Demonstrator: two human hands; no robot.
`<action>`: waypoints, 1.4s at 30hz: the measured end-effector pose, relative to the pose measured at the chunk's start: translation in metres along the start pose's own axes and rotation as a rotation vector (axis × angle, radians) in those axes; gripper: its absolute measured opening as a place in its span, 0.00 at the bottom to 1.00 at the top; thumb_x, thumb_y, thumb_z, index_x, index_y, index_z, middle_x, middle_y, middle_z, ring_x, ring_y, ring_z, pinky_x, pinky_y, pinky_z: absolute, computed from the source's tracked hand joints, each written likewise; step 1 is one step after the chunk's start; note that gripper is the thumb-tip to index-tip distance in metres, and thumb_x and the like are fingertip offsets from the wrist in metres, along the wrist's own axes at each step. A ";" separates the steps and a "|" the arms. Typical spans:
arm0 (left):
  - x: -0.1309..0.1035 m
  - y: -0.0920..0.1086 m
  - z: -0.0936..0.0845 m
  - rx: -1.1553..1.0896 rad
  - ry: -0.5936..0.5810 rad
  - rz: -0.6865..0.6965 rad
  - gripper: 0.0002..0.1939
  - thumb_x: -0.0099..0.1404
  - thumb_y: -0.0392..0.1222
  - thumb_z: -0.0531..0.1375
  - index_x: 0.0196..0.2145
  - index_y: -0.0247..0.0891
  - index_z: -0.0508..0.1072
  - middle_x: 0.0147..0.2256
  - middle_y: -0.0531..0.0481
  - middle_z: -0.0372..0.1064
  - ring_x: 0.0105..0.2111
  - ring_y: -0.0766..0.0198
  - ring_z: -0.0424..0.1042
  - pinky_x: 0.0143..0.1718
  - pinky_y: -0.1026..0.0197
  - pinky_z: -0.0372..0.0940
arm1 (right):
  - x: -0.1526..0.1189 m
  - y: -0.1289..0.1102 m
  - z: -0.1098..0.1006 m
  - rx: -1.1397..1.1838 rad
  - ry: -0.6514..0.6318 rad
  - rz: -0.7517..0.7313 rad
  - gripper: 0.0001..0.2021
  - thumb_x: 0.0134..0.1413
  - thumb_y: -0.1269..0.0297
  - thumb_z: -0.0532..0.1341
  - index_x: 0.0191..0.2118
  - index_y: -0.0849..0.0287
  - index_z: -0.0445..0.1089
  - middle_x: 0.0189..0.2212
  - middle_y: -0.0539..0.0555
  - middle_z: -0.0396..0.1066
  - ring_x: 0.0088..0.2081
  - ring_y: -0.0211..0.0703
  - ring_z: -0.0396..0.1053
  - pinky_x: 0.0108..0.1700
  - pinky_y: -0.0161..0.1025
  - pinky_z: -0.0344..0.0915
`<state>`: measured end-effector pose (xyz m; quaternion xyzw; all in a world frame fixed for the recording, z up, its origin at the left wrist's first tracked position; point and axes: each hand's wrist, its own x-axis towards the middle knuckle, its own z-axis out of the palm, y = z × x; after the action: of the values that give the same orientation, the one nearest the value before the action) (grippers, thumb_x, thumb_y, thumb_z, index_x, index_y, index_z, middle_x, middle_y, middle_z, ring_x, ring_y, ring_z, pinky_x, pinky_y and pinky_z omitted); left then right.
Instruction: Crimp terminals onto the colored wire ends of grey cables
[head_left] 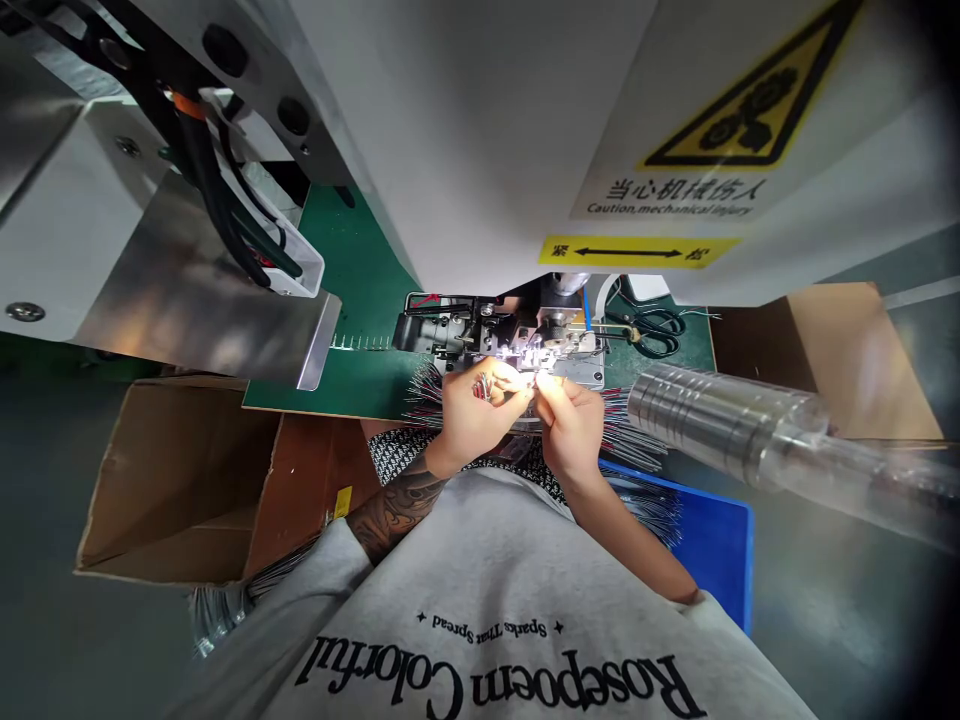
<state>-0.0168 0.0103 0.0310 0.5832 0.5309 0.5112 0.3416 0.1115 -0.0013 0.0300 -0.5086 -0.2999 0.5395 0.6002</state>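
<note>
Under the lit head of a crimping machine, both my hands meet with their fingertips close together. My left hand is closed around thin wires, some with red showing. Its thumb and forefinger point to the right, toward the bright work spot. My right hand is pinched just beside it, at the machine's front edge. Whatever lies between its fingertips is too small and too glaring to make out. Bundles of grey and red wires lie on both sides of my hands.
Scissors with dark handles lie on the green tabletop, right of the machine. A cardboard box is at lower left, a blue bin at lower right. A clear ribbed cylinder juts in from the right. The white machine housing overhangs.
</note>
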 end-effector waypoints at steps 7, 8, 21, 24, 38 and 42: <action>-0.006 -0.002 0.007 0.075 0.055 0.071 0.07 0.61 0.37 0.75 0.32 0.41 0.81 0.20 0.60 0.71 0.18 0.70 0.65 0.25 0.62 0.66 | 0.008 -0.010 0.004 0.025 -0.089 0.068 0.33 0.52 0.46 0.78 0.14 0.47 0.55 0.12 0.43 0.49 0.21 0.41 0.57 0.26 0.43 0.66; -0.006 -0.002 0.008 0.086 0.063 0.064 0.06 0.61 0.37 0.75 0.32 0.41 0.81 0.21 0.59 0.72 0.18 0.70 0.65 0.25 0.62 0.66 | 0.010 -0.011 0.004 0.021 -0.107 0.081 0.33 0.51 0.46 0.78 0.14 0.47 0.55 0.12 0.43 0.49 0.21 0.42 0.58 0.26 0.43 0.67; -0.002 0.001 0.012 0.142 0.111 -0.010 0.07 0.58 0.36 0.75 0.30 0.41 0.80 0.23 0.57 0.76 0.21 0.68 0.69 0.27 0.62 0.68 | 0.017 -0.008 0.002 -0.020 -0.077 0.083 0.33 0.50 0.46 0.78 0.14 0.48 0.53 0.12 0.44 0.50 0.22 0.40 0.57 0.29 0.43 0.71; -0.002 0.002 0.011 0.141 0.104 -0.023 0.08 0.58 0.34 0.74 0.30 0.40 0.79 0.22 0.57 0.75 0.21 0.69 0.68 0.27 0.62 0.67 | 0.017 -0.007 0.001 -0.050 -0.077 0.074 0.34 0.52 0.45 0.77 0.15 0.48 0.52 0.13 0.43 0.48 0.21 0.40 0.55 0.27 0.42 0.67; -0.005 -0.008 -0.001 0.028 0.030 -0.044 0.09 0.59 0.34 0.74 0.36 0.42 0.81 0.28 0.55 0.78 0.21 0.68 0.69 0.25 0.63 0.69 | 0.006 -0.002 -0.011 -0.157 -0.149 -0.065 0.13 0.54 0.52 0.79 0.30 0.55 0.83 0.25 0.52 0.77 0.31 0.47 0.74 0.38 0.46 0.76; -0.010 -0.007 -0.017 0.220 -0.064 0.106 0.14 0.64 0.40 0.74 0.47 0.43 0.82 0.36 0.51 0.83 0.30 0.61 0.78 0.39 0.55 0.79 | 0.002 -0.001 -0.015 -0.210 -0.072 -0.167 0.11 0.55 0.57 0.79 0.27 0.53 0.81 0.22 0.48 0.70 0.27 0.43 0.66 0.35 0.44 0.71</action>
<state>-0.0339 -0.0001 0.0267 0.6604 0.5410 0.4484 0.2648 0.1260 -0.0041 0.0258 -0.5222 -0.4172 0.4713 0.5754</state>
